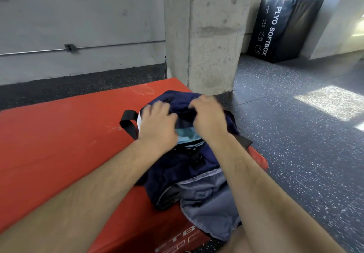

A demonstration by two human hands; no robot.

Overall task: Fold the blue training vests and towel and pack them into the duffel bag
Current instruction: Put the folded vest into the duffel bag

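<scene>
nearest me, my two bare forearms run up from the lower edge on either side of the duffel bag (177, 175), a navy bag lying on the red padded box (59, 144), near its right edge. the bag's near end gapes, showing a grey lining (204, 203) that droops over the box's front edge. further along, my left hand (157, 123) lies on the left lip of the bag's mouth, fingers bent down over the navy cloth and gripping it. my right hand (206, 117) faces it on the right lip, fingers curled tight on a bunch of the same cloth. both hands are slightly blurred. between the two wrists, inside the mouth, a strip of light blue fabric (187, 133) shows; whether vest or towel i cannot tell. a black strap loop (128, 123) sticks out left of my left hand, with a white tag (140, 121) beside it. beyond the bag stands a concrete pillar (206, 35) on speckled dark flooring (295, 134). farthest right, a black plyo softbox (281, 28) stands by the wall.
</scene>
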